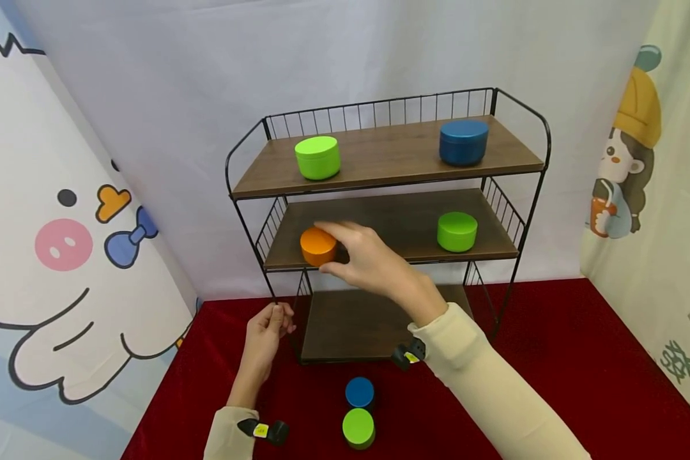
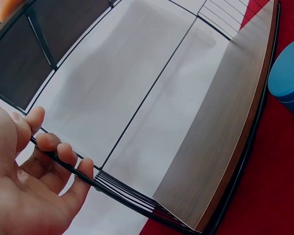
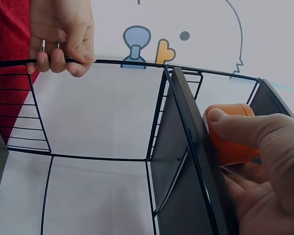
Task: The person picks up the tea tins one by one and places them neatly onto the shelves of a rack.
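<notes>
A small round orange tin (image 1: 315, 247) stands at the front left of the middle board (image 1: 379, 220) of a three-tier rack. My right hand (image 1: 374, 260) holds it from the right; in the right wrist view the thumb lies against the orange tin (image 3: 231, 142), and the other fingers are partly hidden behind it. Lower left, my left hand (image 1: 268, 324) grips the rack's black metal side frame, its fingers curled round the thin bar (image 2: 83, 176) in the left wrist view.
On the top board sit a light green tin (image 1: 318, 158) and a blue oval tin (image 1: 463, 143). Another green tin (image 1: 457, 232) is at the middle board's right. Before the rack, a blue tin (image 1: 360, 392) and a green tin (image 1: 359, 429) lie on the red cloth (image 1: 558, 358).
</notes>
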{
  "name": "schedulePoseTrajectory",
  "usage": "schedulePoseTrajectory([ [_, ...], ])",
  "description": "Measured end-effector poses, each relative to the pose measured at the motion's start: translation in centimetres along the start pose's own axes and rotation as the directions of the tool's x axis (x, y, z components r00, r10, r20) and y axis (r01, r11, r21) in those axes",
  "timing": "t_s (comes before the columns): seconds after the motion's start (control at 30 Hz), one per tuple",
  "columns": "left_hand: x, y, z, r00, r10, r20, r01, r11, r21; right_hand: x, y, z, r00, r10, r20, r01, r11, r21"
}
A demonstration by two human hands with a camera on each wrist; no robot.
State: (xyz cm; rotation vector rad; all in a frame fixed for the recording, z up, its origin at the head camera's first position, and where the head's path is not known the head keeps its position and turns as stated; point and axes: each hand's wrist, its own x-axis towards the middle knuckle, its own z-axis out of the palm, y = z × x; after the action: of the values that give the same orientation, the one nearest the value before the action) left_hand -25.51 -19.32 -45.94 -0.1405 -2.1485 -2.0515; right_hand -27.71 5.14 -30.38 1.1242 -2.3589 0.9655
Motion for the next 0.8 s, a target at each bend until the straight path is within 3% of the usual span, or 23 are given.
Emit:
schedulePoseTrajectory([
  [0.43,0.05,-0.10,-0.12,1.000,0.011,0.009,-0.011,1.000,-0.017,0.96,-0.18,0.29,0.994,0.097,0.043,-0.096,0.995,-0.028],
  [0.8,0.00,-0.07,-0.07,1.000,0.007,0.002,-0.007,1.000,-0.025,0.92,-0.45,0.35,0.991,0.121,0.049,-0.118,0.991,-0.056],
])
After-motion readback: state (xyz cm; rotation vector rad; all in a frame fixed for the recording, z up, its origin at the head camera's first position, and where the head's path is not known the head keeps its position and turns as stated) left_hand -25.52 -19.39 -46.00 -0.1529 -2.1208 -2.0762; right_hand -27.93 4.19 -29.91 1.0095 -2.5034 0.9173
